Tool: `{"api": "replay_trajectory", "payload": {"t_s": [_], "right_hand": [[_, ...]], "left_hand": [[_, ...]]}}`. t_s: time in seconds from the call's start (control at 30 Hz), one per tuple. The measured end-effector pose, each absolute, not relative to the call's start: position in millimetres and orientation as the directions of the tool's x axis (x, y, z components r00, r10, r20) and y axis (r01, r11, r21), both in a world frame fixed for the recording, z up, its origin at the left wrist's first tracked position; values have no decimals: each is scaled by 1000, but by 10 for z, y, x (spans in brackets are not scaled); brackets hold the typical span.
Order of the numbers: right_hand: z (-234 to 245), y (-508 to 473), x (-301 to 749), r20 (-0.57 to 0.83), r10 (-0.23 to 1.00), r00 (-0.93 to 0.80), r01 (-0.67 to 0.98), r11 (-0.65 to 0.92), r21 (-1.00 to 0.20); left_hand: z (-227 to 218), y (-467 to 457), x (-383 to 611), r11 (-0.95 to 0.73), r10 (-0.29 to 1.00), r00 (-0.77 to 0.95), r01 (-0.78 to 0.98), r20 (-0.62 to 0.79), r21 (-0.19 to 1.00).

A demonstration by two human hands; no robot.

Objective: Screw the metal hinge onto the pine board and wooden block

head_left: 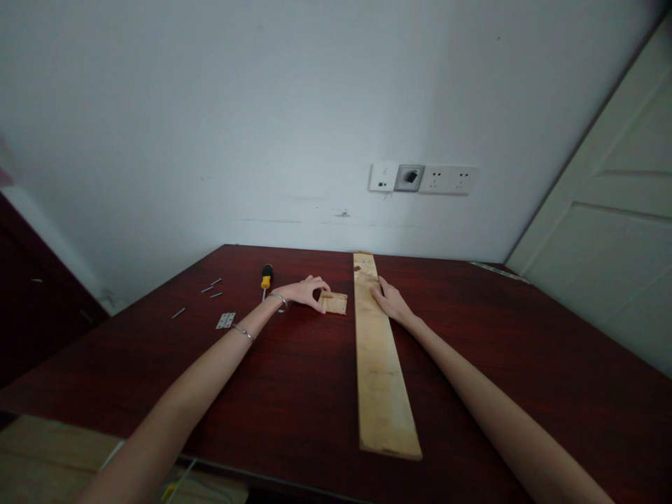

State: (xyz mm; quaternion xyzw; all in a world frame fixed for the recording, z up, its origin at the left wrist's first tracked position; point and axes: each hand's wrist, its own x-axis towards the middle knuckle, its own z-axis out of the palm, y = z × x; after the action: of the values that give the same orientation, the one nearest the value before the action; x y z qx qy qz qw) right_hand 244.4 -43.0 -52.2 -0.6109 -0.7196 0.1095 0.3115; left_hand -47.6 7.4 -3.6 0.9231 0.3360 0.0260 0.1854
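My left hand [309, 292] is curved around the left edge of a small piece of wood [337, 304], thumb at its near side and fingers at its far side. This piece lies on the dark red table [309, 392], with small dark dots on its face. To its right lies a long wooden board [379, 378], pointing away from me. My right hand [393, 301] grips the board's right edge toward its far end, thumb on top; the other fingers are partly hidden. Left of my left hand lie a yellow and black screwdriver [267, 276] and a metal hinge [225, 320].
Several screws or nails [211, 287] are scattered at the table's left; they are too small to tell which. A white wall [294, 140] with sockets [446, 180] stands behind the table. A pale panelled door [624, 203] is at the right.
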Motion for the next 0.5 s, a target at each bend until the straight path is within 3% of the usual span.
{"api": "replay_trajectory", "payload": {"t_s": [0.5], "right_hand": [[-551, -404, 2454, 311, 949, -57, 819, 222, -529]], "left_hand": [[-73, 45, -452, -697, 660, 748, 642, -64, 318]]}}
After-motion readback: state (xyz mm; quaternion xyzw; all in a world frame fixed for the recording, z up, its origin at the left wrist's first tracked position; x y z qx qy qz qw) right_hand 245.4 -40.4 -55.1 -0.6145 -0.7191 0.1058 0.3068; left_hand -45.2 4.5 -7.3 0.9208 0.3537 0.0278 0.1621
